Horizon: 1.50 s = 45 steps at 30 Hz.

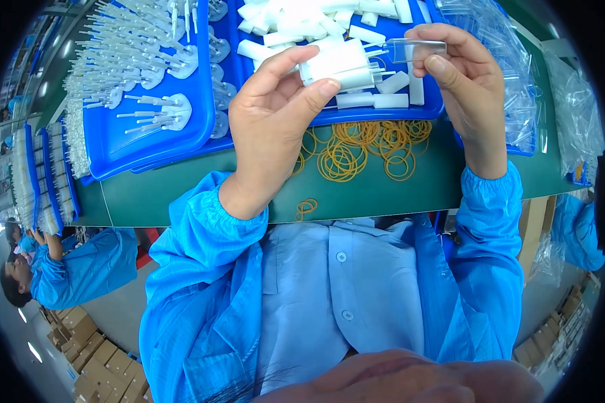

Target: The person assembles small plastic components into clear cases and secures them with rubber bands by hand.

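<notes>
Between the thumb and fingers of my left hand (269, 117) is a bundle of white foam pieces (333, 64), with thin white prongs and clear tube ends sticking out to the right. My right hand (474, 80) pinches a clear plastic sleeve (413, 50) at its right end. The sleeve's left end meets the tip of a prong; whether it is pushed over the prong I cannot tell. Below both hands lies a blue tray (420, 115) of loose white foam tubes (390, 101).
Yellow rubber bands (356, 151) lie on the green table (235, 198). A blue tray (117, 158) at left carries white pronged parts (158, 114). Clear plastic sleeves (511, 101) fill a tray at right, beside plastic bags (571, 107). A co-worker (81, 269) works at far left.
</notes>
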Motion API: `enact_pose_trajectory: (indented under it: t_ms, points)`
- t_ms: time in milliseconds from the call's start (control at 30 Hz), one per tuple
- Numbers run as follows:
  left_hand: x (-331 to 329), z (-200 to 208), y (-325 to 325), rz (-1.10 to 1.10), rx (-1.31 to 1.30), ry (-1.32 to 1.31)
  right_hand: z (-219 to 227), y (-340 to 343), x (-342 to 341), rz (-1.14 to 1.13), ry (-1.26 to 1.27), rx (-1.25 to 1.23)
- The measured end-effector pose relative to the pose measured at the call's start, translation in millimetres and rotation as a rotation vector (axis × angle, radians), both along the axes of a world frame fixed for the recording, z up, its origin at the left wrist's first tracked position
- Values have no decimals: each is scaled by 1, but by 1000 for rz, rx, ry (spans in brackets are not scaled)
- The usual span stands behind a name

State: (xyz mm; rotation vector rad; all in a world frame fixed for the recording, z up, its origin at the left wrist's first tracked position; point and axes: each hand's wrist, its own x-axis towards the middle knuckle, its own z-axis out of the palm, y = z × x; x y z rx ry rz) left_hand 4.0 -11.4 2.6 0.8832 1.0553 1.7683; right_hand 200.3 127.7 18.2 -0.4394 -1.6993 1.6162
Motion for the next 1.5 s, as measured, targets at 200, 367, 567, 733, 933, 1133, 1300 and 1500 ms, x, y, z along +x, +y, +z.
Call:
enact_pose_trajectory:
  t_ms: [200, 367, 567, 733, 933, 1133, 1300, 1500]
  points:
    - [0, -3, 1, -1, -4, 64, 4, -10, -3, -50, -66, 126]
    - [0, -4, 1, -13, 18, 62, 6, -13, -5, -106, -75, 146]
    - [0, -6, 3, -10, 49, 48, 8, -17, -9, -44, -96, 121]
    - [2, -3, 2, -49, 44, -1, 10, -21, -11, -49, -105, 77]
    - [0, -8, 3, -50, 31, 139, 11, -23, -13, -37, -74, 185]
    - [2, -7, 2, 10, 43, 189, 12, -20, -8, -54, -134, 201]
    - [2, -9, 2, 30, 50, 204, 16, -24, -8, -59, -160, 151]
    - [3, -11, 2, 94, 136, 347, 17, -22, -8, -34, -228, 76]
